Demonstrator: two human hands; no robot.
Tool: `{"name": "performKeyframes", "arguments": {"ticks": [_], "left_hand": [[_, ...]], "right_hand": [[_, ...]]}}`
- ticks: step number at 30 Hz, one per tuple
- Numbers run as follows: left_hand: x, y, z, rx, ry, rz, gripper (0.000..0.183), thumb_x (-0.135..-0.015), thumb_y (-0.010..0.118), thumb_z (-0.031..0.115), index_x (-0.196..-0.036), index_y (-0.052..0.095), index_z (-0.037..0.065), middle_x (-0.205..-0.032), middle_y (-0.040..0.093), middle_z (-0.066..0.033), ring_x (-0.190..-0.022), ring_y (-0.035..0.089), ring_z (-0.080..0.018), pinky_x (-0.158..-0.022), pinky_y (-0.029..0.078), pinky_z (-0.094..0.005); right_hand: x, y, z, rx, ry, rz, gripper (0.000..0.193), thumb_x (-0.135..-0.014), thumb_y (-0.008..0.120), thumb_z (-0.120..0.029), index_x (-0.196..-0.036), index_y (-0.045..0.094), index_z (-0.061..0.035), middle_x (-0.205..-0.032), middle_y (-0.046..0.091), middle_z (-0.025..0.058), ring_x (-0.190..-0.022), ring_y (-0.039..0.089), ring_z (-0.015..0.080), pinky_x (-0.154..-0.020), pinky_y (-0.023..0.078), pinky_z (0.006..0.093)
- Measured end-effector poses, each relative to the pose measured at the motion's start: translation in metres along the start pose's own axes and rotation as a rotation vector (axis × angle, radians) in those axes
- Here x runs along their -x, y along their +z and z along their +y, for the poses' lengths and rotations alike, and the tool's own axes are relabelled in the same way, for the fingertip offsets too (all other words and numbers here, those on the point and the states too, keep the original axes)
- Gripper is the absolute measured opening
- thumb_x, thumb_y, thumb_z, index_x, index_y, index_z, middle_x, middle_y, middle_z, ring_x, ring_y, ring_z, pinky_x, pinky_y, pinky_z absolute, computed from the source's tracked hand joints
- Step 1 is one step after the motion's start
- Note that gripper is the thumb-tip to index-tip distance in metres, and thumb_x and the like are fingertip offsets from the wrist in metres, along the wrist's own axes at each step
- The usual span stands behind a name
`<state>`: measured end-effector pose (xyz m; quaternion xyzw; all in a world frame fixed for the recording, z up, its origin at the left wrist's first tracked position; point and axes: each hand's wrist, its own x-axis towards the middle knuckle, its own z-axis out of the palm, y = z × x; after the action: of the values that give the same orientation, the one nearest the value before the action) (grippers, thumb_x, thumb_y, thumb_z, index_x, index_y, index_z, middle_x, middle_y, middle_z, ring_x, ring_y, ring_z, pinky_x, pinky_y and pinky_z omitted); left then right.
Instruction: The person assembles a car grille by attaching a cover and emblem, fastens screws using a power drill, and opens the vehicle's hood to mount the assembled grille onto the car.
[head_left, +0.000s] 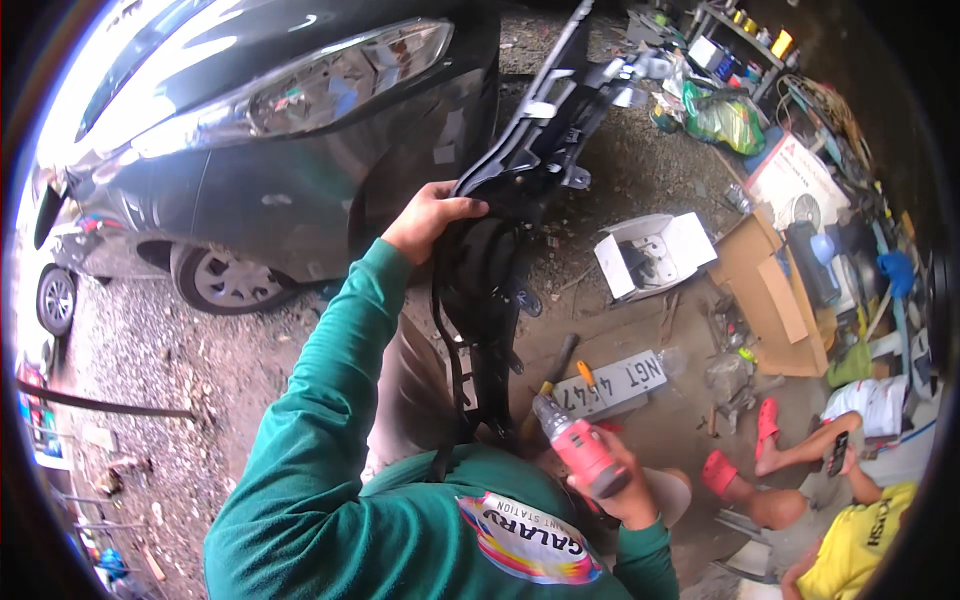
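Note:
My left hand [430,220] is closed round the edge of a long black plastic car part [490,265], thumb on top. The part stands tilted in front of me, its lower end near my lap and its far end reaching away past the car. Clips and brackets show along its right side. In my right hand [630,490] is a red and grey cordless drill [580,445]. The drill's nose points up and left, toward the lower part of the black piece; whether it touches is unclear. The drill's grip is mostly hidden.
A dark car [280,180] stands at the left. On the ground lie a licence plate [625,385], an orange-handled tool [586,375], a hammer [562,362], an opened white box [655,255] and cardboard [775,300]. A seated person [850,530] holds a phone at the right.

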<state>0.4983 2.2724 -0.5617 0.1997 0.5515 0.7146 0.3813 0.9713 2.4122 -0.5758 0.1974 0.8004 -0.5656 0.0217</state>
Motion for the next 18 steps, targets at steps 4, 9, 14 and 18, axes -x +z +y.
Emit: {"name": "performKeyframes", "arguments": {"ticks": [4,9,14,18], "left_hand": [[-0.001,0.005,-0.007,-0.034,0.005,-0.03,0.037,-0.089,0.083,0.011,-0.123,0.075,-0.003,-0.109,0.078,-0.0068,-0.096,0.073,-0.0163,-0.095,0.057,-0.0319],[0.005,0.033,-0.005,-0.109,0.093,-0.151,0.04,-0.09,0.078,0.006,-0.128,0.074,-0.004,-0.112,0.078,-0.0056,-0.103,0.071,-0.0151,-0.101,0.054,-0.0312],[0.016,0.053,0.005,-0.142,0.154,-0.26,0.048,-0.09,0.075,0.002,-0.136,0.069,-0.006,-0.121,0.077,-0.0075,-0.108,0.07,-0.0147,-0.106,0.054,-0.0317],[0.034,0.069,0.018,-0.153,0.113,-0.246,0.048,-0.086,0.08,0.006,-0.131,0.071,-0.006,-0.115,0.076,-0.0058,-0.102,0.069,-0.0135,-0.101,0.054,-0.0305]], "right_hand": [[0.042,-0.022,-0.001,-0.11,0.068,0.383,0.048,-0.089,0.084,-0.008,-0.134,0.069,0.0036,-0.118,0.081,0.0128,-0.097,0.078,0.0182,-0.093,0.061,0.0367],[0.053,-0.039,-0.047,-0.115,-0.082,0.615,0.037,-0.093,0.076,-0.004,-0.129,0.07,0.0049,-0.111,0.08,0.0144,-0.095,0.076,0.0236,-0.091,0.06,0.0397],[0.035,-0.052,-0.051,0.286,-0.218,0.553,0.035,-0.082,0.078,-0.01,-0.116,0.078,-0.0067,-0.118,0.072,0.0163,-0.115,0.061,0.0357,-0.101,0.05,0.0521],[-0.009,-0.059,-0.075,0.641,-0.526,0.524,0.036,-0.081,0.077,-0.007,-0.117,0.075,-0.0053,-0.127,0.064,0.0156,-0.115,0.063,0.0322,-0.098,0.053,0.0458]]}}
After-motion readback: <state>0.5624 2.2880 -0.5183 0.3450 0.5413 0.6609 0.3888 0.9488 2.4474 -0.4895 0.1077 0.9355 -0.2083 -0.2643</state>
